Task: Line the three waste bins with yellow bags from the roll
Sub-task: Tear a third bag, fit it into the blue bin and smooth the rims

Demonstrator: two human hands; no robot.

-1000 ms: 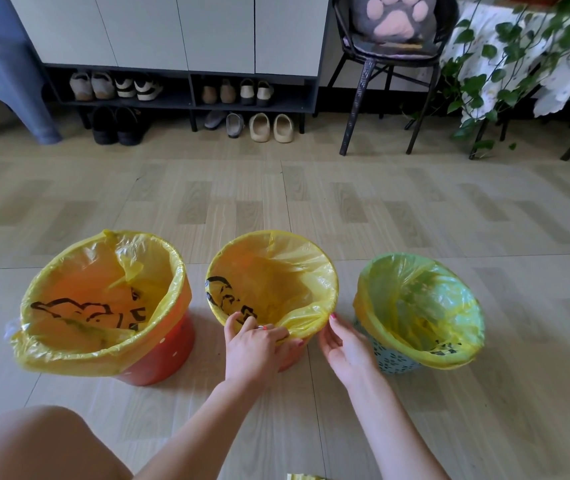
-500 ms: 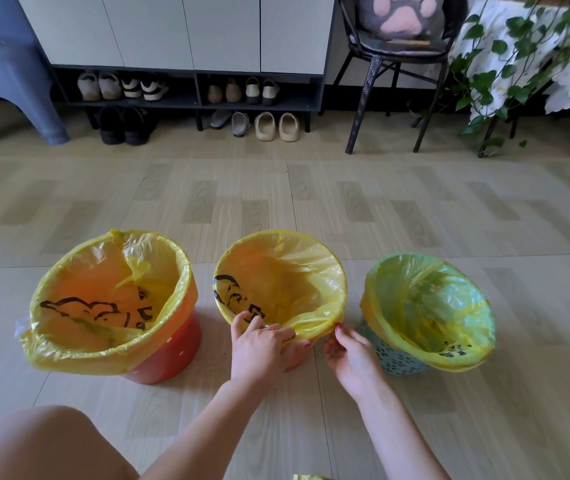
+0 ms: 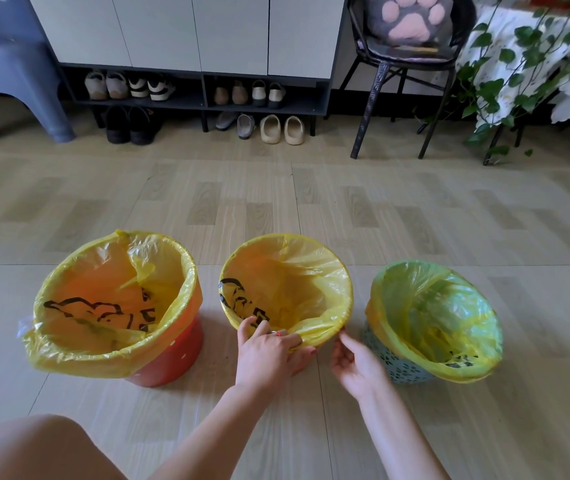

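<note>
Three bins stand in a row on the floor, each with a yellow bag folded over its rim. The left one is a red bin [image 3: 169,358] and its bag [image 3: 103,296] carries a black print. The middle bin's bag [image 3: 297,285] is stretched round the rim. On the right, a teal patterned bin [image 3: 401,368] holds a bag [image 3: 432,313] that looks green. My left hand [image 3: 269,351] lies on the middle bin's near rim, fingers curled over the bag's edge. My right hand [image 3: 356,365] is between the middle and right bins, its fingertip touching the bag's folded hem.
My bare knee [image 3: 34,448] is at the bottom left. Far across the wood-look floor are a shoe cabinet [image 3: 193,32] with shoes under it, a blue stool [image 3: 13,74], a black chair [image 3: 408,60] with a paw cushion, and a trailing plant [image 3: 518,64].
My right hand has lifted from beside the middle bin until its fingertip meets the bag's hem. My left hand stays on the near rim.
</note>
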